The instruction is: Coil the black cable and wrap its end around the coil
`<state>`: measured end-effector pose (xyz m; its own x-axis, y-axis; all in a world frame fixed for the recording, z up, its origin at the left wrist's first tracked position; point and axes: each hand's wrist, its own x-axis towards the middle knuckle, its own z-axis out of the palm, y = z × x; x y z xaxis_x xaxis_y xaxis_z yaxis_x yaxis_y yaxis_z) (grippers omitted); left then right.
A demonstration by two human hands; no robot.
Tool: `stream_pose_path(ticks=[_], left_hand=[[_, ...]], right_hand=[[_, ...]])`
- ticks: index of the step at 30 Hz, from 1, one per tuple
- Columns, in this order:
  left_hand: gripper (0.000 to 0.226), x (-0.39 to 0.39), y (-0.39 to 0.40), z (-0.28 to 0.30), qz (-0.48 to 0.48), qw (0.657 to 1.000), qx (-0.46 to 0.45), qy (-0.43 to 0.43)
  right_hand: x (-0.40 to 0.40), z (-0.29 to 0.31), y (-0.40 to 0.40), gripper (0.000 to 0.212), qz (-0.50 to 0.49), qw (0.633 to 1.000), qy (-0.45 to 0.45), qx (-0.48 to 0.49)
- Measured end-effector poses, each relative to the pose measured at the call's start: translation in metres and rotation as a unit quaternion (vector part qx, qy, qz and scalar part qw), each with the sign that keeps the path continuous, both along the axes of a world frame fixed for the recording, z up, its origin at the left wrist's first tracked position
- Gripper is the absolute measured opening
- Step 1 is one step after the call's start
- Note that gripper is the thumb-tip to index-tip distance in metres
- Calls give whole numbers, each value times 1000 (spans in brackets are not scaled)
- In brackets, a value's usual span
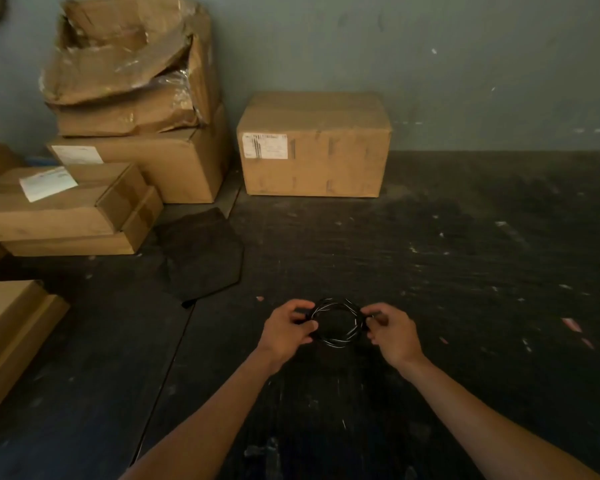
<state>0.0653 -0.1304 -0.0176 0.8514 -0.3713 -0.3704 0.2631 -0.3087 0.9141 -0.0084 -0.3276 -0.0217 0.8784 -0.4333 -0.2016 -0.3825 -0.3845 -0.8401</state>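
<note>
A thin black cable wound into a round coil point(336, 322) hangs between both hands above the dark scuffed floor point(430, 254). The left hand point(286, 329) pinches the coil's left side with closed fingers; the right hand point(390, 329) pinches its right side likewise.

One head-worn camera, looking forward and down over a dark floor.

It sits above the person's outstretched arms, with the left hand point(286, 329) and right hand point(392, 332) low in the middle, close to the lens. It faces the grey wall point(465, 64), where a cardboard box point(314, 147) stands farther off.
</note>
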Motion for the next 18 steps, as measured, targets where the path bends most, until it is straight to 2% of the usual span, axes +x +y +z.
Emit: stream_pose_path(ticks=[7, 14, 18], left_hand=[[39, 15, -22, -24, -48, 973, 190, -118], [30, 16, -28, -33, -56, 952, 255, -157], [38, 17, -30, -34, -67, 937, 315, -134]], right_hand=[[0, -27, -7, 32, 56, 990, 73, -104], [5, -23, -7, 35, 104, 981, 120, -113], [10, -14, -6, 41, 119, 974, 162, -107]])
